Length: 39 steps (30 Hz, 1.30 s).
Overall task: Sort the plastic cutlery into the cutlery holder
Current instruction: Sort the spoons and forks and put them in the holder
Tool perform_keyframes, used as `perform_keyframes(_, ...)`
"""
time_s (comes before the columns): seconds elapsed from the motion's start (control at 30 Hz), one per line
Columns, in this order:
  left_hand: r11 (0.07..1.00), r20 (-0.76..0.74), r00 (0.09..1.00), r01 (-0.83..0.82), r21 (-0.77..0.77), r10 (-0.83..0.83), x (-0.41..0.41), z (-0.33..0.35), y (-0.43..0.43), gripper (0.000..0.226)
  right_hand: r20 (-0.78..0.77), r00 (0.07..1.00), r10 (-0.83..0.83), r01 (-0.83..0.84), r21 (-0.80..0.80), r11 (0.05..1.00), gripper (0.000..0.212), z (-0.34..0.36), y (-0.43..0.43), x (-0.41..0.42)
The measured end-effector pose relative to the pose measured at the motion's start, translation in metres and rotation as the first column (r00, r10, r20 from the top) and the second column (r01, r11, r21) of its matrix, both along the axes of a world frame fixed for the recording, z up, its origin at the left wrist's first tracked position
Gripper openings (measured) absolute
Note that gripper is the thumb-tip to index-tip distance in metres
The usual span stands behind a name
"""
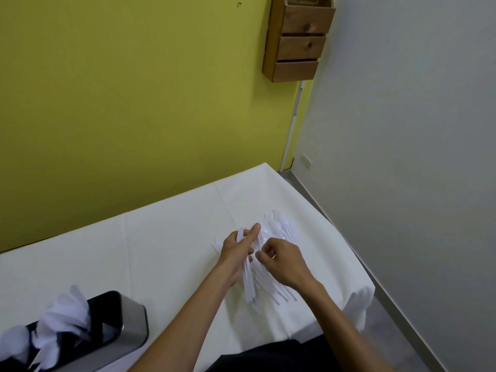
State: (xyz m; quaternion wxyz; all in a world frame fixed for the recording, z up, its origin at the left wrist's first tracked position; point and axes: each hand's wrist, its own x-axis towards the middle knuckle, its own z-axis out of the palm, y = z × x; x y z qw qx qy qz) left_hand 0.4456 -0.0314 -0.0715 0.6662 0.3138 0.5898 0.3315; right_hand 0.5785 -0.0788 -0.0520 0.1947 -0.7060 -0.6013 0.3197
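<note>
A pile of white plastic cutlery (279, 229) lies on the white tablecloth at the table's right side. My left hand (236, 251) grips a bundle of white cutlery handles (248, 283), thumb stretched forward over them. My right hand (281, 259) hovers over the pile just beside the left, its fingers curled and pinching a piece from the heap; which kind I cannot tell. The metal cutlery holder (126, 320) with a black top stands at the bottom left, with white cutlery (61, 315) sticking up from its compartments.
The table (161, 251) abuts a yellow-green wall. A wooden slatted box (298, 38) hangs on that wall, top right. The table's right edge drops off to a grey floor (397, 326) beside a white wall. My dark clothing shows at the bottom edge.
</note>
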Motion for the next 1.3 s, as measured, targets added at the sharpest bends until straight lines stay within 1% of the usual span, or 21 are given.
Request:
perform_keyframes(0.03, 1.000, -0.018, 1.000, 0.006, 0.024, -0.006, -0.001, 0.000, -0.001, 0.052, 0.007, 1.000, 0.006, -0.006, 0.015, 1.000, 0.023, -0.001, 0.000, -0.004)
perform_keyframes(0.13, 0.995, -0.049, 0.999, -0.013, 0.094, 0.018, -0.003, -0.001, -0.002, 0.035, 0.020, 1.000, -0.005, 0.004, 0.026, 1.000, 0.033, -0.004, 0.000, -0.005)
perform_keyframes(0.2, 0.993, -0.074, 0.997, -0.022, 0.115, 0.030, -0.004, 0.000, -0.004, 0.030, 0.012, 1.000, -0.018, 0.017, 0.040, 0.999, 0.038, -0.005, 0.000, -0.002)
perform_keyframes(0.27, 0.994, -0.093, 0.995, -0.035, 0.104, 0.045, -0.004, 0.000, -0.005, 0.028, -0.037, 0.999, -0.025, 0.028, 0.060, 0.998, 0.035, -0.005, 0.000, -0.001)
perform_keyframes(0.37, 0.994, -0.097, 0.994, -0.050, 0.092, 0.059, -0.003, -0.002, -0.005, 0.018, -0.128, 0.992, 0.001, 0.007, 0.059, 0.998, 0.024, -0.006, 0.002, -0.003)
perform_keyframes(0.43, 0.994, -0.098, 0.993, -0.052, 0.093, 0.062, -0.005, -0.004, -0.006, 0.018, -0.167, 0.986, 0.028, -0.021, 0.043, 0.999, 0.021, -0.006, 0.004, -0.006)
perform_keyframes(0.53, 0.992, -0.093, 0.996, 0.001, 0.127, 0.011, -0.009, -0.008, -0.007, 0.037, -0.184, 0.979, 0.084, -0.084, 0.007, 0.996, 0.023, -0.008, 0.008, -0.008)
perform_keyframes(0.57, 0.989, -0.112, 0.994, 0.025, 0.148, -0.009, -0.010, -0.009, -0.007, 0.039, -0.181, 0.978, 0.100, -0.104, -0.015, 0.994, 0.026, -0.008, 0.010, -0.006)
perform_keyframes(0.63, 0.984, -0.156, 0.988, 0.032, 0.173, -0.005, -0.014, -0.013, -0.007, 0.032, -0.176, 0.981, 0.084, -0.094, -0.050, 0.994, 0.032, -0.010, 0.017, 0.002)
perform_keyframes(0.7, 0.990, -0.164, 0.985, -0.036, 0.134, 0.058, -0.019, -0.018, -0.006, 0.025, -0.139, 0.990, -0.027, 0.023, -0.027, 0.999, 0.031, -0.018, 0.028, 0.019)
perform_keyframes(0.73, 0.991, -0.157, 0.983, -0.084, 0.101, 0.099, -0.022, -0.020, -0.005, 0.023, -0.088, 0.993, -0.083, 0.083, -0.004, 0.997, 0.028, -0.025, 0.034, 0.030)
perform_keyframes(0.83, 0.982, -0.119, 0.974, -0.191, 0.016, 0.191, -0.031, -0.024, -0.004, 0.019, 0.098, 0.982, -0.164, 0.165, -0.006, 0.986, 0.021, -0.046, 0.044, 0.066)
perform_keyframes(0.93, 0.965, -0.048, 0.965, -0.258, -0.032, 0.257, -0.036, -0.023, -0.005, 0.013, 0.169, 0.957, -0.236, 0.245, -0.032, 0.969, 0.022, -0.052, 0.047, 0.091)
perform_keyframes(1.0, 0.956, 0.021, 0.957, -0.289, -0.058, 0.290, -0.035, -0.022, -0.006, 0.014, 0.216, 0.947, -0.238, 0.245, -0.002, 0.970, 0.025, -0.052, 0.048, 0.097)
perform_keyframes(1.1, 0.939, 0.104, 0.934, -0.333, -0.086, 0.341, -0.032, -0.018, -0.004, 0.016, 0.306, 0.937, -0.166, 0.173, 0.004, 0.985, 0.030, -0.052, 0.048, 0.096)
perform_keyframes(1.2, 0.915, 0.144, 0.906, -0.384, -0.123, 0.399, -0.030, -0.012, 0.000, 0.008, 0.331, 0.923, -0.196, 0.202, 0.014, 0.979, 0.031, -0.051, 0.045, 0.096)
perform_keyframes(1.27, 0.898, 0.149, 0.888, -0.418, -0.137, 0.436, -0.032, -0.009, 0.003, 0.014, 0.286, 0.926, -0.249, 0.245, 0.050, 0.968, 0.030, -0.047, 0.043, 0.094)
perform_keyframes(1.3, 0.890, 0.156, 0.877, -0.436, -0.136, 0.454, -0.033, -0.006, 0.005, 0.020, 0.235, 0.930, -0.283, 0.271, 0.085, 0.959, 0.028, -0.044, 0.041, 0.091)
